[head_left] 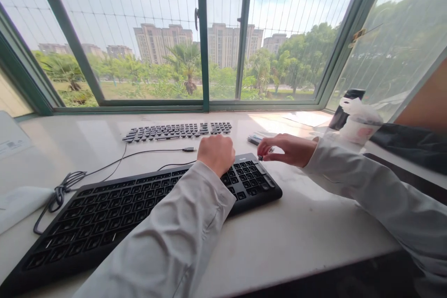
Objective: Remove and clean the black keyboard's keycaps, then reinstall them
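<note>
A black keyboard (139, 205) lies slantwise on the white sill, most of its sockets bare of keycaps. A few long keycaps (268, 180) sit at its right end. Over its upper right part is my left hand (216, 152), closed in a fist with the back toward me; whatever its fingers hold is hidden. My right hand (289, 148) is just beyond the keyboard's top right corner, thumb and fingers pinched on a small dark keycap (260, 158). Behind the keyboard, loose black keycaps (167, 131) lie in rows laid out like a keyboard.
A cable (70, 180) lies coiled at the left, its USB plug (188, 149) behind the keyboard. Near my right hand rests a small dark-and-light object (254, 139). A cup with a white bag (359, 123) stands at the right. The window frame (157, 108) bounds the back.
</note>
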`<control>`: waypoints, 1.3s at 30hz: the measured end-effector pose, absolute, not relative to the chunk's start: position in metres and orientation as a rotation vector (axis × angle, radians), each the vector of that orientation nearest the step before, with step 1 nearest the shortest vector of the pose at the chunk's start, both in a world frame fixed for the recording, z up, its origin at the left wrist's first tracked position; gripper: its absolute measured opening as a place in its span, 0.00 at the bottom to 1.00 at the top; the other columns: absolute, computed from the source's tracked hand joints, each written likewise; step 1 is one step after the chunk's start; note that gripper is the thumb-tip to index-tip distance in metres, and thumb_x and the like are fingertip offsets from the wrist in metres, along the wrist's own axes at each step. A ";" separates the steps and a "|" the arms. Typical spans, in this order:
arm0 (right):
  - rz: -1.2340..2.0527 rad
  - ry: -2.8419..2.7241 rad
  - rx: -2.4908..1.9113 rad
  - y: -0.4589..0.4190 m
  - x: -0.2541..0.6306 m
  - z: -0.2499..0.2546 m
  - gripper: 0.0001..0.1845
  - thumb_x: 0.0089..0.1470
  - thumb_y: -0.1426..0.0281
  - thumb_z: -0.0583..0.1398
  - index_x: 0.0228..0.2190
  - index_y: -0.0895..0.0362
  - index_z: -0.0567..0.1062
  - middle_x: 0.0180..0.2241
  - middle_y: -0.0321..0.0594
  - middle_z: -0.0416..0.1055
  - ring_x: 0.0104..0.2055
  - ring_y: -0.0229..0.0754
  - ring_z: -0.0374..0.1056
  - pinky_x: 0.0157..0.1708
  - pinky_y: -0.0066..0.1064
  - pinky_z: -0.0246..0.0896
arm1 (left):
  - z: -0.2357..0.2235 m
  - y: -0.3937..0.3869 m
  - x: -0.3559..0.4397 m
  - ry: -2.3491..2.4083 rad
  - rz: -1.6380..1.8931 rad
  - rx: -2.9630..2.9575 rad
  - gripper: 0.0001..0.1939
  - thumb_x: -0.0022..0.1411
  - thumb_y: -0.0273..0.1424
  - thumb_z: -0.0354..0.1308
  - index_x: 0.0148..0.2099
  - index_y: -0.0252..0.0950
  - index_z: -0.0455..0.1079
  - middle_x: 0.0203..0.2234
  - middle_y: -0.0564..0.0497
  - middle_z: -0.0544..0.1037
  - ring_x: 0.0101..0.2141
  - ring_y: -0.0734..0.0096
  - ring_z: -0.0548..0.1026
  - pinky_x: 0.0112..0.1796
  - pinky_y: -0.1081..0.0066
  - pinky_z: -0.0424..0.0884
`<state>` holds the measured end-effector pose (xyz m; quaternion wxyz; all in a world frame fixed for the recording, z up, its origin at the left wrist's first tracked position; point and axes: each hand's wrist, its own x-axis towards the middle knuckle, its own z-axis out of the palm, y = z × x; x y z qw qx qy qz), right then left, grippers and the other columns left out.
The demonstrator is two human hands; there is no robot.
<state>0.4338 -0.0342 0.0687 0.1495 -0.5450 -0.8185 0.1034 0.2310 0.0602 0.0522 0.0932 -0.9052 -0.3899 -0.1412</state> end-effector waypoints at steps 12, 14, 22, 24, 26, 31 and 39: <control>0.332 -2.583 -1.394 -0.049 0.413 0.060 0.12 0.58 0.66 0.57 0.39 0.60 0.76 0.35 0.43 0.75 0.34 0.38 0.69 0.38 0.31 0.62 | 0.049 0.063 0.232 -1.168 -0.421 -2.667 0.19 0.63 0.37 0.47 0.41 0.35 0.77 0.34 0.41 0.78 0.40 0.60 0.75 0.42 0.64 0.68; 0.305 -2.593 -1.399 -0.049 0.413 0.059 0.12 0.58 0.65 0.58 0.38 0.60 0.77 0.34 0.44 0.75 0.34 0.38 0.69 0.38 0.31 0.62 | 0.049 0.062 0.232 -1.173 -0.420 -2.670 0.19 0.63 0.38 0.47 0.41 0.35 0.77 0.34 0.41 0.78 0.40 0.60 0.75 0.42 0.64 0.68; 0.221 -2.571 -1.500 -0.052 0.407 0.060 0.09 0.55 0.68 0.60 0.36 0.60 0.78 0.31 0.42 0.75 0.32 0.37 0.69 0.37 0.30 0.62 | 0.050 0.061 0.232 -1.163 -0.448 -2.682 0.19 0.63 0.38 0.47 0.41 0.34 0.77 0.34 0.41 0.78 0.40 0.59 0.75 0.43 0.63 0.68; 0.209 -2.560 -1.519 -0.052 0.405 0.060 0.09 0.55 0.69 0.60 0.36 0.60 0.78 0.31 0.42 0.75 0.32 0.38 0.69 0.37 0.30 0.62 | 0.050 0.061 0.232 -1.162 -0.447 -2.688 0.19 0.63 0.38 0.48 0.42 0.34 0.77 0.34 0.41 0.78 0.40 0.59 0.75 0.43 0.63 0.68; 0.211 -2.556 -1.521 -0.053 0.405 0.060 0.09 0.55 0.69 0.60 0.36 0.60 0.78 0.31 0.42 0.76 0.31 0.38 0.69 0.37 0.30 0.62 | 0.050 0.061 0.232 -1.160 -0.450 -2.693 0.19 0.63 0.38 0.48 0.42 0.34 0.77 0.35 0.41 0.78 0.41 0.59 0.75 0.44 0.63 0.68; 0.202 -2.548 -1.501 -0.052 0.406 0.059 0.09 0.54 0.69 0.61 0.35 0.60 0.79 0.29 0.42 0.75 0.31 0.37 0.69 0.35 0.29 0.61 | 0.051 0.060 0.232 -1.154 -0.443 -2.687 0.19 0.63 0.38 0.47 0.41 0.34 0.77 0.34 0.41 0.79 0.40 0.59 0.75 0.43 0.63 0.68; 0.214 -2.571 -1.485 -0.050 0.404 0.061 0.13 0.57 0.66 0.58 0.32 0.60 0.81 0.26 0.43 0.75 0.27 0.36 0.67 0.32 0.31 0.59 | 0.051 0.059 0.232 -1.164 -0.441 -2.694 0.19 0.63 0.38 0.47 0.42 0.34 0.77 0.35 0.41 0.78 0.41 0.59 0.75 0.44 0.63 0.68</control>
